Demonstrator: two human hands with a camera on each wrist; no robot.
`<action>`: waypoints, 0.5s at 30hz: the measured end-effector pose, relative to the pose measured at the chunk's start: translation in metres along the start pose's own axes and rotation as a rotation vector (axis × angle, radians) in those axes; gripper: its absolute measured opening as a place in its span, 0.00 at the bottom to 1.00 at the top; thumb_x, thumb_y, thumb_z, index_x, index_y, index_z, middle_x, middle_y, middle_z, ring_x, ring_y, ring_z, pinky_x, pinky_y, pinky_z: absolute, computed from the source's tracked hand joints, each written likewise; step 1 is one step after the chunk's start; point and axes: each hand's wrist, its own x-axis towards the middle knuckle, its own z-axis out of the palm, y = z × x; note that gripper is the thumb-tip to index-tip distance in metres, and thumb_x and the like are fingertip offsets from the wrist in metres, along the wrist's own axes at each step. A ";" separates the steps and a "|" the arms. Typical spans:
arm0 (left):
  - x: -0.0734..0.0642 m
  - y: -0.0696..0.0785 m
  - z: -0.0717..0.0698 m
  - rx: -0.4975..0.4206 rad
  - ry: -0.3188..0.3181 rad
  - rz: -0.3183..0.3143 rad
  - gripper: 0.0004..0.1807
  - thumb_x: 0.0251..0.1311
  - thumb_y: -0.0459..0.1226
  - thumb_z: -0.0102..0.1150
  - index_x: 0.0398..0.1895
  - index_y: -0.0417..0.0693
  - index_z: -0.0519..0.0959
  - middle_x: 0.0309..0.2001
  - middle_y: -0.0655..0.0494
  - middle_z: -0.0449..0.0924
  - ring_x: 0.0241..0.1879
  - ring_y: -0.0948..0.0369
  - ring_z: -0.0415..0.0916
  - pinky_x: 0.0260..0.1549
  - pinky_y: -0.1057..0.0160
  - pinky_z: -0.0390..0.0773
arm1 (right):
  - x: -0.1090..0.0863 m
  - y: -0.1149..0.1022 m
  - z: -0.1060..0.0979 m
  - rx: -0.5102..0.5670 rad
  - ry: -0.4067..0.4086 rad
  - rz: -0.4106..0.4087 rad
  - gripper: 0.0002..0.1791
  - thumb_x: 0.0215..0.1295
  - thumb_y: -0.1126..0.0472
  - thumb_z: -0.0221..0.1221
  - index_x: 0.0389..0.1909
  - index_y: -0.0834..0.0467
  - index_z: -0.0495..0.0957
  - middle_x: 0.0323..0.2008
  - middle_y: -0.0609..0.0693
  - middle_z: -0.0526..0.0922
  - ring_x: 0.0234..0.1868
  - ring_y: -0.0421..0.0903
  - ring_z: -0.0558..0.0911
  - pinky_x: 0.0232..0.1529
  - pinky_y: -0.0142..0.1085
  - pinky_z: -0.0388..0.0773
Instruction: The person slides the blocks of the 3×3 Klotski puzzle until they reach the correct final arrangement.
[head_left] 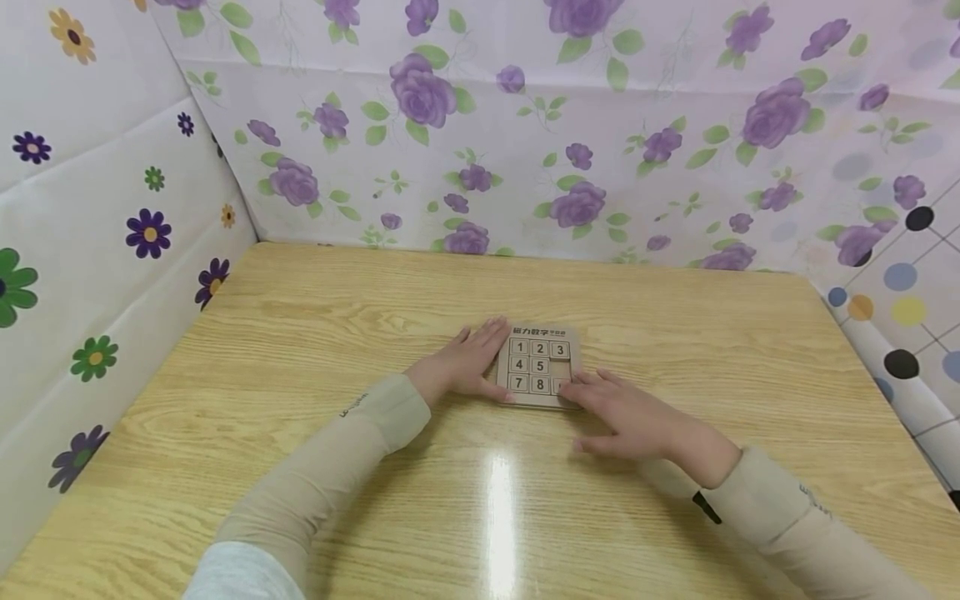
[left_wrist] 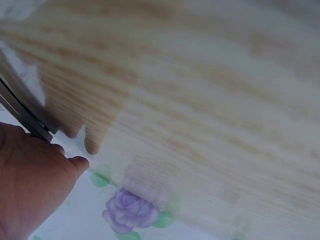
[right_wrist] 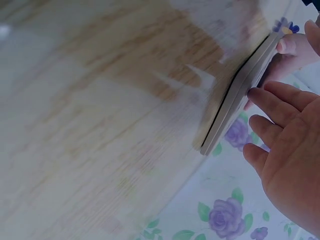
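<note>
A small number slide puzzle (head_left: 576, 342) lies flat on the table, its numbered square tiles set in a pale frame. Tiles 1 to 3 fill the top row; 4 and 5 follow below, with a gap at the right of that row. In the bottom row, beside 7 and 8, a corner tile (head_left: 556, 387) is partly covered by a fingertip. My left hand (head_left: 468, 362) rests along the puzzle's left edge, fingers straight, thumb at the near left corner. My right hand (head_left: 626, 414) touches the near right corner with extended fingertips, its thumb held apart. Edge-on, the puzzle (right_wrist: 232, 100) shows in the right wrist view.
The wooden table (head_left: 360, 300) has a glossy surface with a bright reflection near its front. Behind it hangs a cloth with purple flowers (head_left: 423, 92). A daisy-patterned cloth (head_left: 97, 208) borders the left side, and a dotted one (head_left: 907, 308) the right.
</note>
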 end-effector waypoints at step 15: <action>0.000 0.001 -0.001 -0.004 -0.008 -0.001 0.64 0.50 0.66 0.58 0.75 0.44 0.32 0.76 0.49 0.26 0.75 0.55 0.27 0.73 0.49 0.35 | -0.001 -0.003 0.000 0.004 0.000 -0.001 0.38 0.61 0.47 0.61 0.66 0.64 0.64 0.66 0.59 0.68 0.71 0.59 0.59 0.72 0.55 0.50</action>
